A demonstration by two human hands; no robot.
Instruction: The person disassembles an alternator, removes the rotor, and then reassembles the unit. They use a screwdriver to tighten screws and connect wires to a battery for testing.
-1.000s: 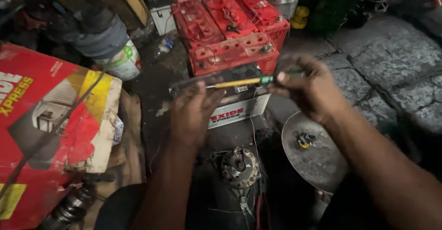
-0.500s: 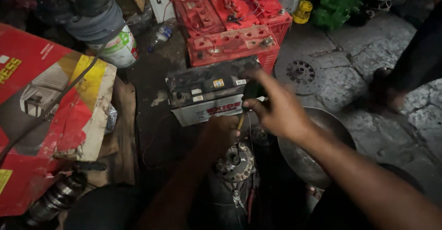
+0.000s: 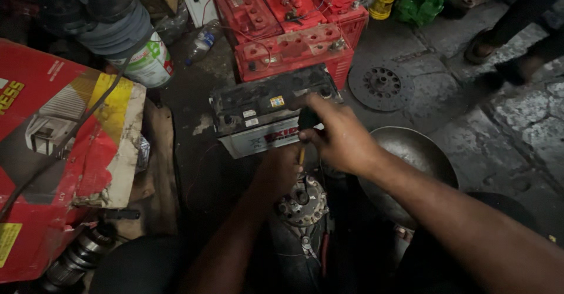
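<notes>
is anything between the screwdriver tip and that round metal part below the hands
Nothing visible. The right hand holds the screwdriver upright over the round metal part; the left hand sits beside the shaft, hiding the tip.

A large red and yellow cardboard box point(image 3: 56, 153) with a pictured grey appliance lies at the left edge of the floor. On the dark battery point(image 3: 267, 109) at the middle sit small white and yellow stickers point(image 3: 277, 101), with a white band and red lettering along its front. A white tub point(image 3: 150, 62) with a green label stands behind the box.
</notes>
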